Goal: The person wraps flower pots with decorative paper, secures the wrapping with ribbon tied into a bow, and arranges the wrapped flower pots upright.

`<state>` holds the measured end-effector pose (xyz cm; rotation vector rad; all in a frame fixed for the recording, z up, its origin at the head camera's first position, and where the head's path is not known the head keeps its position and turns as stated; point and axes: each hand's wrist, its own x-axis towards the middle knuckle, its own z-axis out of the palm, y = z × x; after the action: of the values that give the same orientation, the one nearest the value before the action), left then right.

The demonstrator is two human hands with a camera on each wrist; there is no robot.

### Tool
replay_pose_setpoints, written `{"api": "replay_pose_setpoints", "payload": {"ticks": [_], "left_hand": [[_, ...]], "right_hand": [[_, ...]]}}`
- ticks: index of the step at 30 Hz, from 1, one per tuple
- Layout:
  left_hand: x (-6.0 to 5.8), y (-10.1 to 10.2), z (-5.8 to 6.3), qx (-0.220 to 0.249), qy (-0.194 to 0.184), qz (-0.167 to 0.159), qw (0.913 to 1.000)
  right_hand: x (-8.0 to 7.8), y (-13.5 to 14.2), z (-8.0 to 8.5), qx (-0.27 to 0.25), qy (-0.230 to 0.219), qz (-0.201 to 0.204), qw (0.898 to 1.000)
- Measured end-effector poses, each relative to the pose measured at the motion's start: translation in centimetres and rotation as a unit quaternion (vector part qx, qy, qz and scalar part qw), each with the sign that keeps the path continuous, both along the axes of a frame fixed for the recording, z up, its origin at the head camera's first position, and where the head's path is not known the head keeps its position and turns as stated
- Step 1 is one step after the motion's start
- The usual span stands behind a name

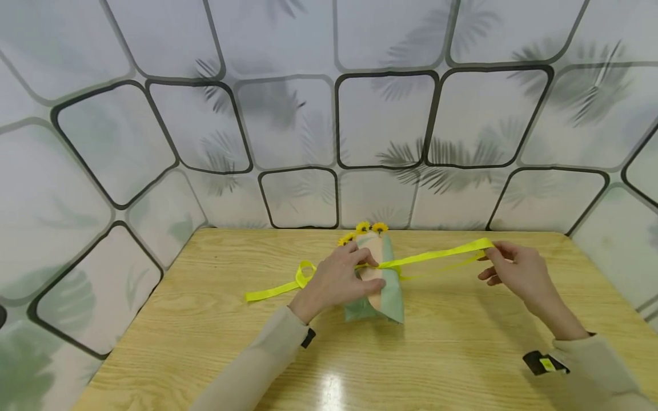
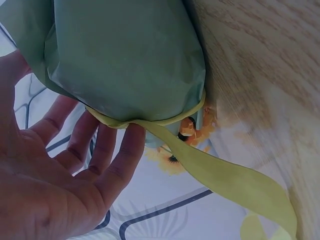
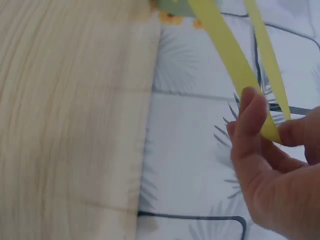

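A small bouquet wrapped in pale green and cream paper (image 1: 393, 299) lies on the table, its little sunflowers (image 1: 379, 228) pointing to the far edge. My left hand (image 1: 336, 279) holds the bouquet around its narrowed middle. In the left wrist view, its fingertips (image 2: 134, 132) press at the yellow ribbon (image 2: 225, 170) where it circles the paper. To the right, my right hand (image 1: 521, 277) pinches the ribbon (image 1: 437, 254) between thumb and fingers. From there the band runs taut to the bouquet, a thinner strand below it. The ribbon's other end (image 1: 269, 294) curls out leftward.
The wooden table (image 1: 216, 354) reaches back to a wall covering (image 1: 385, 120) with rounded squares and leaf prints. Dark straps sit at both sleeve cuffs (image 1: 583, 354).
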<state>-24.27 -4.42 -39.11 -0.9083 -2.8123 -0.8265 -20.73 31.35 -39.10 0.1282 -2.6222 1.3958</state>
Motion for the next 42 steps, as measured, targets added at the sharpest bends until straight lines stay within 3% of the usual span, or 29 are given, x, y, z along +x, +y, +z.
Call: {"api": "replay_pose_setpoints", "payload": {"ticks": [2,4,6,7,9,11,14,17,20,22,26,29,33,38,42], "left_hand": [[0.0,0.0,0.0,-0.001,0.001,0.0,1.0],[0.0,0.0,0.0,0.0,0.001,0.0,1.0],[0.0,0.0,0.0,0.001,0.0,-0.002,1.0],[0.0,0.0,0.0,0.0,0.0,-0.002,1.0],[0.0,-0.1,0.0,0.0,0.0,-0.004,1.0],[0.1,0.0,0.1,-0.002,-0.001,-0.005,1.0],[0.1,0.0,0.2,-0.002,-0.001,-0.004,1.0],[0.2,0.0,0.3,-0.002,-0.003,-0.001,1.0],[0.2,-0.1,0.3,-0.002,-0.007,0.0,1.0],[0.2,-0.1,0.3,-0.004,-0.007,0.0,1.0],[0.2,-0.1,0.3,-0.008,-0.003,-0.003,1.0],[0.2,-0.1,0.3,-0.014,0.003,-0.004,0.9999],[0.1,-0.2,0.3,-0.021,0.005,-0.005,0.9998],[0.1,-0.3,0.1,-0.016,0.006,-0.006,0.9998],[0.1,-0.2,0.0,-0.006,0.003,-0.008,0.9999]], "right_hand": [[-0.1,0.2,0.0,-0.124,-0.02,0.034,0.992],[-0.2,0.2,0.1,-0.244,-0.041,0.075,0.966],[-0.3,0.2,0.2,-0.337,-0.059,0.107,0.934],[-0.3,0.2,0.3,-0.363,-0.063,0.116,0.922],[-0.4,0.1,0.4,-0.379,-0.057,0.119,0.916],[-0.4,0.1,0.4,-0.355,-0.032,0.106,0.928],[-0.4,0.1,0.5,-0.286,0.004,0.06,0.956],[-0.3,0.1,0.4,-0.179,0.021,0.008,0.984],[-0.2,0.2,0.4,-0.057,0.02,-0.044,0.997],[0.0,0.4,0.4,0.008,0.011,-0.066,0.998],[-0.1,1.1,0.3,0.068,-0.021,-0.069,0.995],[-0.5,1.7,-0.3,0.085,-0.058,-0.03,0.994],[-0.7,1.9,-1.2,0.137,-0.1,0.041,0.985],[-0.4,-0.9,-1.3,0.221,-0.052,0.076,0.971],[0.1,-5.0,-0.3,0.225,-0.011,0.11,0.968]]}}
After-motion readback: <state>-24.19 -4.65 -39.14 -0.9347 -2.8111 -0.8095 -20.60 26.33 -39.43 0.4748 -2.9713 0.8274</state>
